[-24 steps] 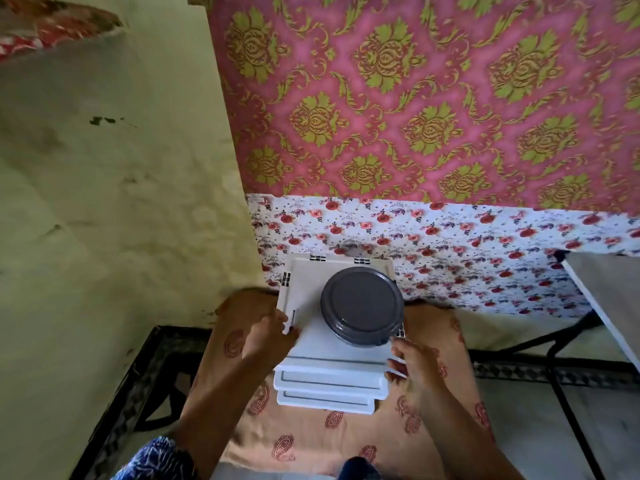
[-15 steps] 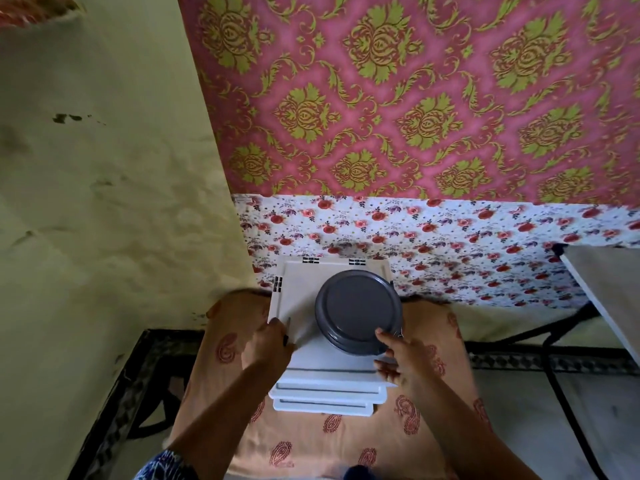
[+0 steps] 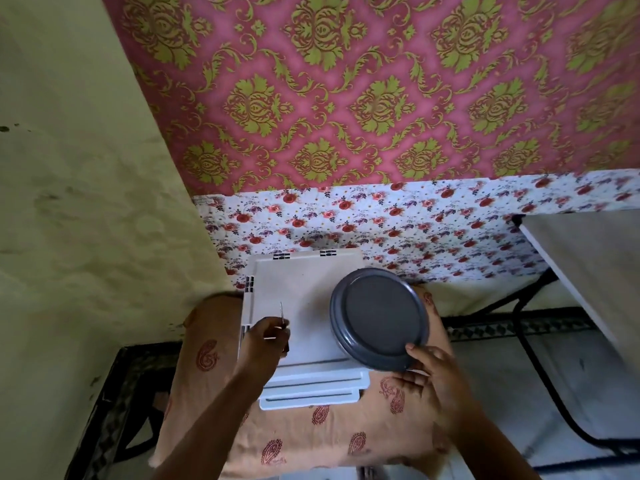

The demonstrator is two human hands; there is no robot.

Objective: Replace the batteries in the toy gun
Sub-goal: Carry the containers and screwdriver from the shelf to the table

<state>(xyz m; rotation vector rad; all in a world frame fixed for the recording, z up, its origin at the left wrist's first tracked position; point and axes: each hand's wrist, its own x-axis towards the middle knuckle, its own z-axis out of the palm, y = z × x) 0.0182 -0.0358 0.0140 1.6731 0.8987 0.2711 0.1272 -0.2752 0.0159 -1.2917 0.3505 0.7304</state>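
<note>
A white plastic box (image 3: 304, 299) with a flat lid rests on a peach cushion (image 3: 311, 434). A round dark grey container (image 3: 379, 318) sits tilted over the box's right edge. My right hand (image 3: 427, 370) grips its lower rim. My left hand (image 3: 265, 341) rests at the box's left front edge, fingers closed on a thin metal tool (image 3: 282, 313) that points up. No toy gun or batteries show.
A yellow-green wall (image 3: 79, 202) stands close on the left. Pink patterned cloth (image 3: 381, 88) and floral cloth (image 3: 415, 226) hang behind. A grey table top (image 3: 588, 268) on black legs stands at the right. A black frame (image 3: 114, 393) runs along the floor.
My right hand has taken hold of the grey container and slid it to the right, off the middle of the box lid. My left hand stays at the box's left edge.
</note>
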